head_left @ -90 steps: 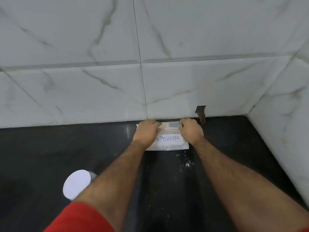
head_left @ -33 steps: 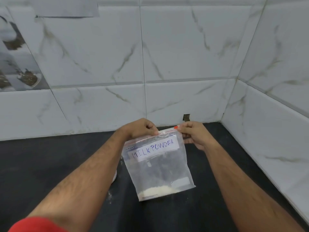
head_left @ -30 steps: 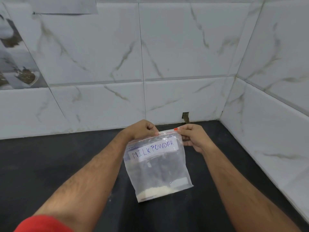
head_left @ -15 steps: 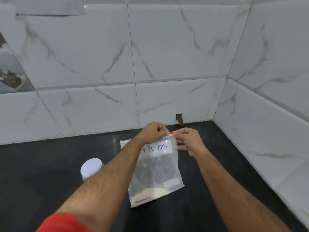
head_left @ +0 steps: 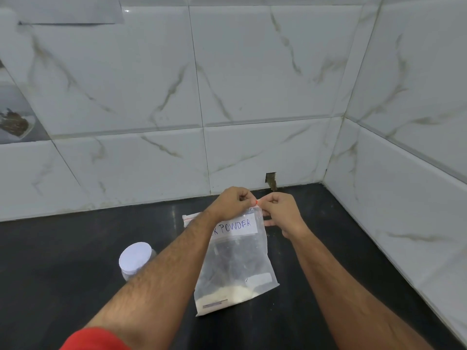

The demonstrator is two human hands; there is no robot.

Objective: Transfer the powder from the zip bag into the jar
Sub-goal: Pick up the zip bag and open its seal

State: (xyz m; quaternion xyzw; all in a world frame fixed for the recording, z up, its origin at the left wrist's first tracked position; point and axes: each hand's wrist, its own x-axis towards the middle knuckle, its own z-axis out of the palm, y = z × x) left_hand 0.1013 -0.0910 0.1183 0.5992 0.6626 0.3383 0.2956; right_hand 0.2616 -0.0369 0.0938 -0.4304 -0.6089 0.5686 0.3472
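Note:
A clear zip bag [head_left: 236, 269] with a white "MILK POWDER" label hangs upright over the black counter, a little white powder settled along its bottom. My left hand [head_left: 231, 202] and my right hand [head_left: 280, 210] pinch its red zip strip at the top, fingertips almost touching at the right corner. A clear jar with a white lid [head_left: 135, 257] stands on the counter to the left, partly hidden by my left forearm.
The black counter [head_left: 63, 261] ends at white marble-look tiled walls behind and to the right, forming a corner. Another flat bag [head_left: 189, 218] lies on the counter behind my left wrist. A small notch [head_left: 271, 179] is cut in the back wall's base.
The bag went from lying by the wall to hanging upright between both hands. In the last second my left hand slid right along the zip strip toward my right hand.

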